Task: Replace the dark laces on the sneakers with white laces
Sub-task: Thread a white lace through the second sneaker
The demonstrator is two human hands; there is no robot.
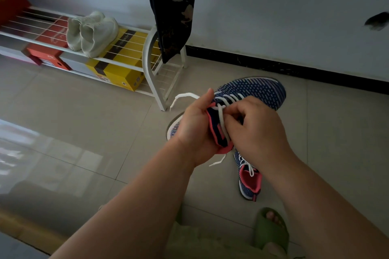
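Note:
A navy knit sneaker [256, 90] with pink lining is held in the air, toe pointing away. My left hand [195, 124] grips its heel and collar from the left. My right hand [256, 124] pinches the white lace [222, 120] near the top eyelets. White lace crosses several eyelets; one loose end [183, 96] sticks out to the left, another [217, 162] hangs below. The second navy sneaker [249, 181] lies on the floor below, with a white lace in it. No dark laces are in view.
A white wire shoe rack [151, 52] stands at the left wall with pale sneakers [92, 33] on top and red [48, 52] and yellow [117, 69] boxes below. A dark cloth [172, 6] hangs over it. My foot in a green slipper [271, 231] is on the tiled floor.

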